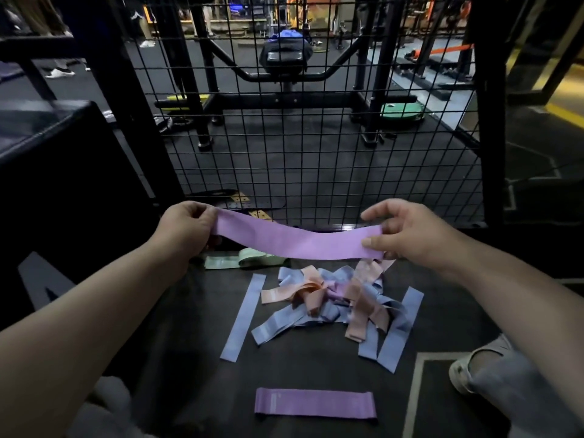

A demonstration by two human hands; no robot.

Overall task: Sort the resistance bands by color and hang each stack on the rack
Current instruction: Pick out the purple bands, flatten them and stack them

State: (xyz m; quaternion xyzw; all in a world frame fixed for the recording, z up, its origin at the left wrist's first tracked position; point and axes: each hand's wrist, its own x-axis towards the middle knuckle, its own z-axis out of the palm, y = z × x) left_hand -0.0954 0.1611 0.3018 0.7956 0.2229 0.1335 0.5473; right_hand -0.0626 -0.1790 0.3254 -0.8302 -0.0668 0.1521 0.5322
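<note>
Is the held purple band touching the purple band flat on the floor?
Apart. Head view: the mixed pile lies between held purple band and floor purple band.

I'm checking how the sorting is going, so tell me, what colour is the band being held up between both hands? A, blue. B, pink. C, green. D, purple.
D: the band pinched at its ends by the left hand and the right hand is purple, the same colour as the single flat band lying on the floor nearest the person.
</note>
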